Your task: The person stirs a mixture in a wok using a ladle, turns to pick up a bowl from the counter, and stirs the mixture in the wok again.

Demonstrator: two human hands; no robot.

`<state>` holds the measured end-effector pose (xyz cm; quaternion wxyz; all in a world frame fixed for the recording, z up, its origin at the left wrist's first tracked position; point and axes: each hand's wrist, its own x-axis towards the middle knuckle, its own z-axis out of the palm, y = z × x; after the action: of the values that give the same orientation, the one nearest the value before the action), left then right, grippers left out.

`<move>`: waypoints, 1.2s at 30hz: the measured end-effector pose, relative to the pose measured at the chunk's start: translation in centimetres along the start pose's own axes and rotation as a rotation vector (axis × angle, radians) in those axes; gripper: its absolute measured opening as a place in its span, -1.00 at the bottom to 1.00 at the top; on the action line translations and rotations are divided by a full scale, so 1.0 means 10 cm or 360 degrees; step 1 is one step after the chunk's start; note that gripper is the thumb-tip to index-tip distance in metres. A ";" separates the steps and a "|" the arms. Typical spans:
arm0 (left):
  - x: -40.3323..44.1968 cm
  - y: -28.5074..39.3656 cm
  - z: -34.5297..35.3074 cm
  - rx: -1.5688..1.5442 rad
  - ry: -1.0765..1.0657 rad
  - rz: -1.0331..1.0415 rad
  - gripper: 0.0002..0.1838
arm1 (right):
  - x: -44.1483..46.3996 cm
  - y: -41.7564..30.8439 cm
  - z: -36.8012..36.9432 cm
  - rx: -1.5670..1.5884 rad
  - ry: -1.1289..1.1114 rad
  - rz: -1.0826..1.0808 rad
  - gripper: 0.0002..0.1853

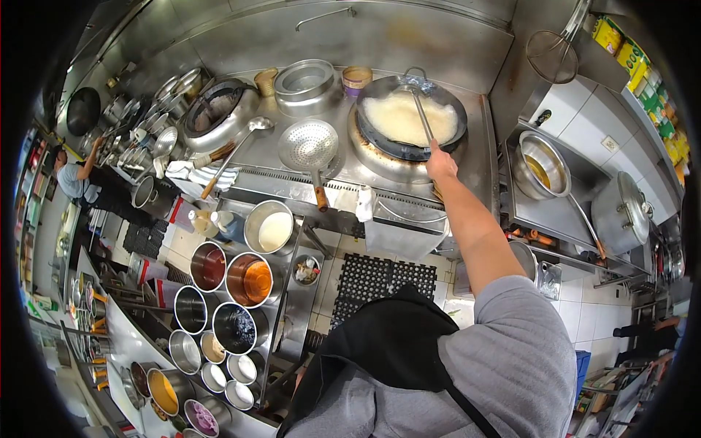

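My right hand [442, 165] is closed around the handle of a long-handled metal cooking utensil [421, 113]. It reaches across a large black wok [459, 139] on the range; the kind of head at its far end is hard to make out. Pale, frothy liquid [398, 119] fills much of the wok. To the left of the wok, a perforated strainer [308, 145] with a wooden handle lies on the steel range top. Farther left rests a ladle [257, 125]. My left hand is out of view.
Metal pots of sauces and powders, including one of orange liquid [257, 280], stand at lower left. Right of the range are a steel bowl [540, 166] and a lidded pot [621, 212]. A black mat [358, 281] covers the floor. Another person [73, 179] works at far left.
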<state>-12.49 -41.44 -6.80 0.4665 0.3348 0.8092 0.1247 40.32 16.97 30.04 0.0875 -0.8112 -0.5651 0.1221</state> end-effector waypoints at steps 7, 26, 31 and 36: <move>0.23 0.15 -0.32 0.0162 -0.0326 0.0117 -0.63 | -0.32 0.14 0.13 0.0036 -0.0006 -0.0018 -0.29; 0.58 2.87 -1.02 0.0462 -0.1451 0.0835 -0.54 | -1.56 0.40 -0.24 -0.0139 -0.0160 -0.0056 -0.24; 0.57 3.16 -1.16 0.0239 -0.1348 0.0944 -0.58 | -1.61 0.66 -0.17 0.0074 0.0059 -0.0053 -0.26; 0.55 2.78 -1.01 -0.0435 -0.1121 0.0374 -0.60 | -1.82 0.70 -0.25 0.0177 0.0194 -0.0037 -0.27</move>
<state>-10.98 -15.97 9.16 0.7383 0.3823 0.5317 0.1614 41.33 -2.59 32.30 0.1680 -0.8045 -0.5604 0.1027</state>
